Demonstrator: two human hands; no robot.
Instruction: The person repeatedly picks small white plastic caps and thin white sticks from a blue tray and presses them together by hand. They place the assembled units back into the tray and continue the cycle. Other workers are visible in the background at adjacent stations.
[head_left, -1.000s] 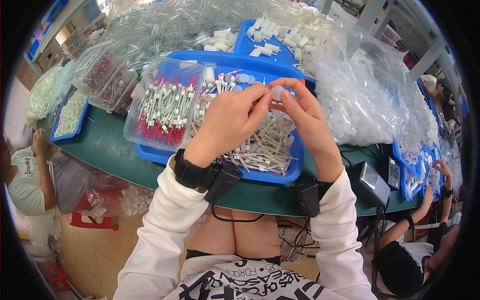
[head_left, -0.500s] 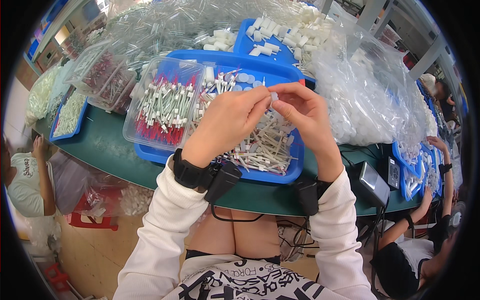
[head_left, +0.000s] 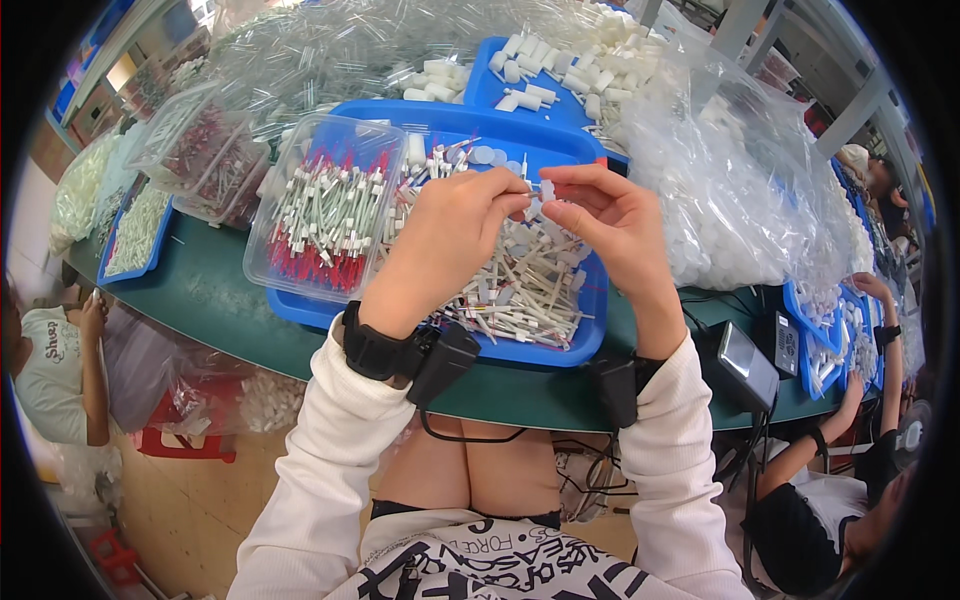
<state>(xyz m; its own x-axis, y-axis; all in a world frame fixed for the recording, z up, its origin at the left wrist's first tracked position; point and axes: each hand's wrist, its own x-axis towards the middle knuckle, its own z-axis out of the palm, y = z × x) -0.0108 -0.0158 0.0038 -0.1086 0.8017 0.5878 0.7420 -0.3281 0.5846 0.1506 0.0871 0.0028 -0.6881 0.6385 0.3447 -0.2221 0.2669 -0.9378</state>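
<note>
Over the blue tray [head_left: 470,118] both hands meet. My right hand [head_left: 622,225] pinches a small translucent white disc-shaped cap [head_left: 547,190] between thumb and fingertips. Facing it, my left hand [head_left: 440,235] is closed in a pinch on a thin stem-like piece [head_left: 533,194], whose tip points at the cap; whether they touch is hard to tell. Beneath the hands lie many thin white sticks [head_left: 515,300] with reddish wires, and loose round caps [head_left: 485,156]. At the tray's left rests a clear plastic box [head_left: 262,235] of white-ended pieces with red wires.
Behind stands another blue tray [head_left: 488,88] of white cylinders. A large clear bag [head_left: 710,190] of white parts is at the right, near a grey box-shaped device [head_left: 745,365] with cables. More clear boxes [head_left: 205,150] stand left. Other people sit on both sides.
My left hand has drawn slightly left from my right, so the cap and the thin piece between them now show. The person at the left has shifted their hand.
</note>
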